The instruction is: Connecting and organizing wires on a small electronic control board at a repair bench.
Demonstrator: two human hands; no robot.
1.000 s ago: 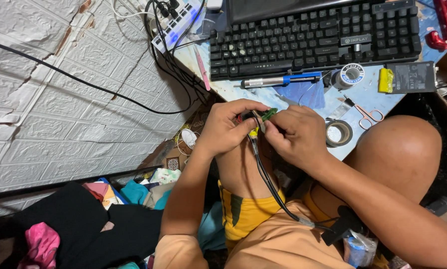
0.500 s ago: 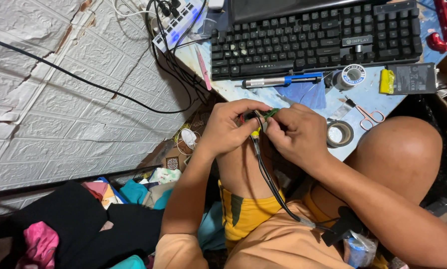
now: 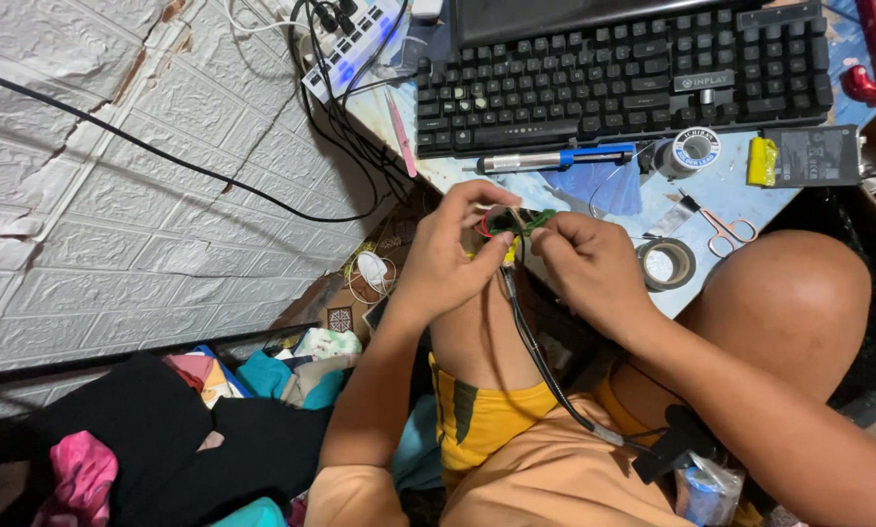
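The small green circuit board [image 3: 521, 221] sits pinched between your two hands, held in the air above your lap and just short of the tabletop [image 3: 721, 200] edge, with red and yellow wires at it and a black cable [image 3: 536, 351] trailing from it down across your thigh. Your left hand [image 3: 448, 259] has its grip clenched on the board's near end, your right hand [image 3: 594, 268] grasps the far end; the wires look attached (though the joints themselves are too small to judge), so the work reads as midway. Room is tight: your raised knee [image 3: 789, 293] crowds the right, a tape roll [image 3: 667, 263] and small scissors [image 3: 726, 229] lie just beyond your knuckles, and the soldering iron [image 3: 555, 158] lies before the keyboard [image 3: 618, 78]
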